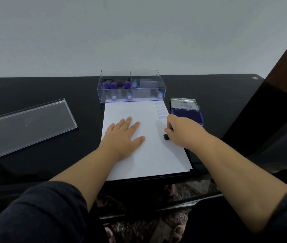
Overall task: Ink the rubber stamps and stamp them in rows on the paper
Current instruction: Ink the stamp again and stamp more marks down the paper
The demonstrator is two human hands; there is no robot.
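A white sheet of paper (149, 155) lies on the black table, with a column of several blue "AIR MAIL" prints (161, 111) near its top right corner. My left hand (125, 135) lies flat on the paper, fingers spread. My right hand (183, 131) grips a rubber stamp (166, 137) whose dark base touches the paper below the prints, near the right edge. Most of the stamp is hidden by my fingers. An open ink pad (186, 114) with a blue-violet surface and raised metal lid sits right of the paper.
A clear plastic box (131, 85) behind the paper holds several stamps with purple and blue handles. Its clear lid (25, 125) lies at the left on the black table (51, 88). A dark wooden post (286, 71) rises at the right.
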